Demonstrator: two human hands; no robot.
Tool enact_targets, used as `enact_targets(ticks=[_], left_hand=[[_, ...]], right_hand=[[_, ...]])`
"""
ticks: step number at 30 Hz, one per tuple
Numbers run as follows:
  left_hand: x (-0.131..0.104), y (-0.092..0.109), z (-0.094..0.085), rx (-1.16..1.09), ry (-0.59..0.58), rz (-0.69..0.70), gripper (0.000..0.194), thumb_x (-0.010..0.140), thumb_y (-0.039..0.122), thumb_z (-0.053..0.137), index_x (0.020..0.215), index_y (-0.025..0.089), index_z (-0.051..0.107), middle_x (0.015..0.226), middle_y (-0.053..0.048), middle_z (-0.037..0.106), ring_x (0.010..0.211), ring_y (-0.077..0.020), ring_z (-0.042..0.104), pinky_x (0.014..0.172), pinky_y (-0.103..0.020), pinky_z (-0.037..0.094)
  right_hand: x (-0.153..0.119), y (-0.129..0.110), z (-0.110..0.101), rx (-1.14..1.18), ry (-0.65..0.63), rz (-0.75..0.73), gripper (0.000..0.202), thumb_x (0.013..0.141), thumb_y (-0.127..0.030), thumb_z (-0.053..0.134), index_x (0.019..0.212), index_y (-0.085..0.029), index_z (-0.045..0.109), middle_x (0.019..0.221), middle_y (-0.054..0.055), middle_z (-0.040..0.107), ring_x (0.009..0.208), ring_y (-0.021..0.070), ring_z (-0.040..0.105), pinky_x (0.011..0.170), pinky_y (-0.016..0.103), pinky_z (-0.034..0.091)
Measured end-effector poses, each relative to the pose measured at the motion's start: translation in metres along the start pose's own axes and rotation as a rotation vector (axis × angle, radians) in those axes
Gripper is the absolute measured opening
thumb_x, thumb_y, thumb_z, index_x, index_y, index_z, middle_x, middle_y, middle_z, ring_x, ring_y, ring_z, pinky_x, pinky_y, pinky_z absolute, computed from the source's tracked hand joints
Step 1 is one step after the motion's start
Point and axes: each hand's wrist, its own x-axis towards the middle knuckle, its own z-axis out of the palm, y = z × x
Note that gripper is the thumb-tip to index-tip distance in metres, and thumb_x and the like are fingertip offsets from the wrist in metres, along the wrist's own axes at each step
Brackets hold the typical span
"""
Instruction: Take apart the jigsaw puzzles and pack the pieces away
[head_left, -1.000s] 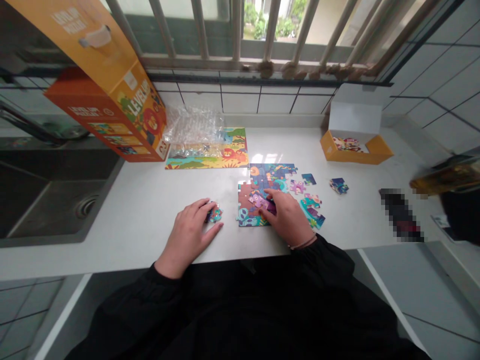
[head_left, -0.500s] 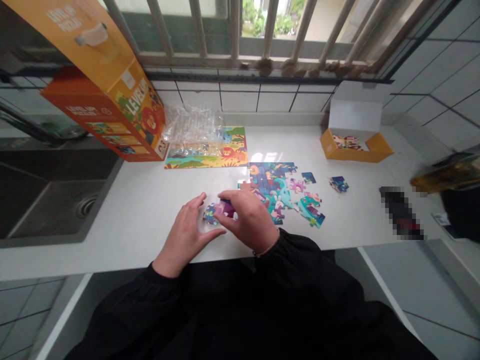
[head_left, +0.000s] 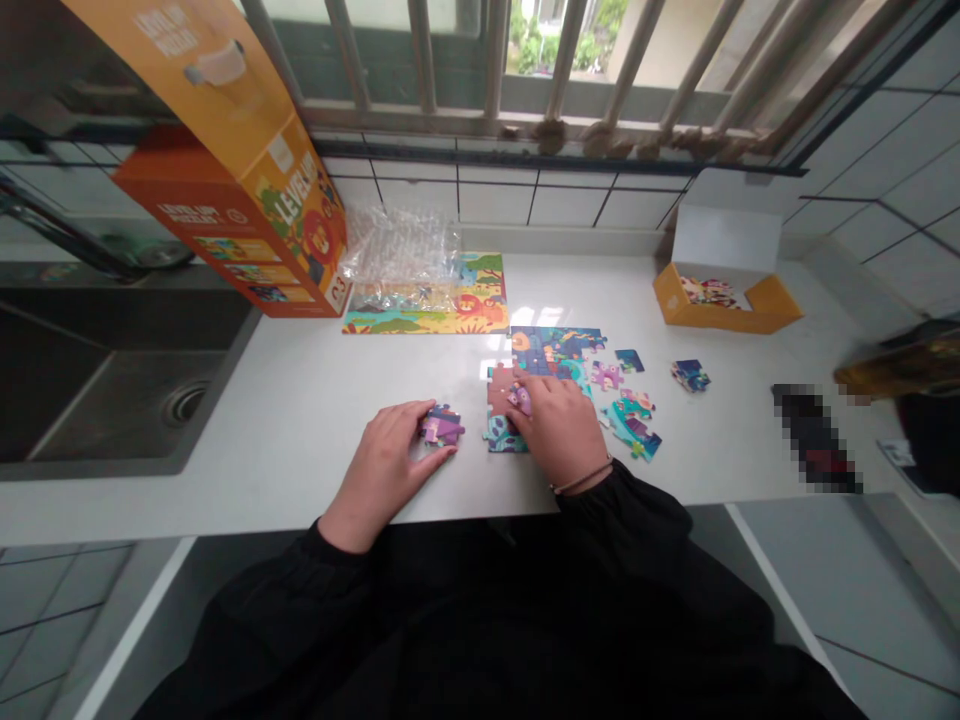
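Note:
My left hand (head_left: 390,455) is closed round a small stack of puzzle pieces (head_left: 442,427), low over the white counter, thumb at its near side and fingers at its far side. To its right, my right hand (head_left: 562,425) pinches a purple puzzle piece (head_left: 520,400) over the partly joined puzzle (head_left: 501,388). That hand hides part of the puzzle. Loose pieces (head_left: 636,420) lie right of it, some joined together. A small pile of dark blue pieces (head_left: 690,376) sits further right.
An orange puzzle box (head_left: 277,230) stands at the back left beside a sink (head_left: 142,410). Clear plastic wrap (head_left: 401,255) covers part of a colourful picture sheet (head_left: 487,300). An open yellow box (head_left: 720,318) holds pieces. A blurred-out dark object (head_left: 816,440) lies at right.
My right hand has moved right, away from the stack, and is now over the joined puzzle with a purple piece. My left hand has closed on the stack. The view has shifted slightly.

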Motion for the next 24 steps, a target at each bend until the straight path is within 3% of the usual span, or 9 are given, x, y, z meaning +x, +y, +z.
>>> enact_targets(ticks=[4, 7, 10, 14, 17, 24], left_hand=[[0.001, -0.001, 0.000, -0.005, 0.006, 0.001, 0.055, 0.098, 0.043, 0.080, 0.145, 0.024, 0.058, 0.134, -0.013, 0.074, 0.120, -0.0335, 0.071, 0.106, -0.051, 0.057], [0.001, 0.001, -0.001, -0.007, 0.001, -0.011, 0.054, 0.098, 0.042, 0.080, 0.143, 0.022, 0.059, 0.133, -0.013, 0.075, 0.121, -0.0337, 0.071, 0.106, -0.050, 0.058], [0.001, 0.004, -0.001, -0.008, 0.001, -0.027, 0.053, 0.098, 0.043, 0.079, 0.143, 0.022, 0.060, 0.134, -0.013, 0.075, 0.122, -0.0340, 0.072, 0.107, -0.050, 0.058], [0.001, 0.002, 0.000, -0.009, 0.014, -0.043, 0.052, 0.098, 0.045, 0.078, 0.142, 0.023, 0.061, 0.133, -0.013, 0.075, 0.121, -0.0345, 0.072, 0.107, -0.050, 0.058], [0.001, 0.000, 0.001, -0.013, 0.008, -0.057, 0.052, 0.098, 0.046, 0.076, 0.141, 0.022, 0.060, 0.133, -0.015, 0.075, 0.120, -0.0354, 0.073, 0.107, -0.052, 0.059], [0.000, 0.000, 0.002, 0.006, 0.012, -0.056, 0.068, 0.098, 0.046, 0.077, 0.155, 0.022, 0.051, 0.132, -0.014, 0.076, 0.118, -0.0337, 0.074, 0.106, -0.050, 0.059]], right_hand=[[0.003, 0.014, 0.003, -0.050, -0.033, -0.041, 0.021, 0.103, -0.021, 0.066, 0.124, -0.019, 0.072, 0.107, 0.015, 0.076, 0.102, 0.0337, 0.065, 0.091, 0.045, 0.050], [0.007, 0.010, 0.002, -0.066, -0.040, -0.039, 0.020, 0.103, -0.022, 0.066, 0.122, -0.016, 0.071, 0.104, 0.015, 0.075, 0.100, 0.0331, 0.064, 0.090, 0.044, 0.048], [0.009, -0.009, -0.001, 0.021, -0.021, -0.106, 0.016, 0.104, -0.024, 0.066, 0.119, -0.018, 0.070, 0.110, 0.013, 0.074, 0.105, 0.0312, 0.064, 0.093, 0.042, 0.048], [0.010, -0.049, 0.007, 0.131, -0.032, -0.330, 0.013, 0.109, -0.028, 0.062, 0.115, -0.021, 0.070, 0.115, 0.010, 0.075, 0.112, 0.0286, 0.063, 0.104, 0.042, 0.047], [0.012, -0.068, 0.018, 0.097, -0.111, -0.439, 0.015, 0.111, -0.026, 0.058, 0.112, -0.020, 0.071, 0.112, 0.010, 0.075, 0.107, 0.0280, 0.063, 0.099, 0.041, 0.048], [0.013, -0.053, 0.020, 0.115, -0.223, -0.404, 0.011, 0.109, -0.028, 0.066, 0.109, -0.019, 0.073, 0.108, 0.009, 0.077, 0.106, 0.0261, 0.066, 0.098, 0.040, 0.049]])
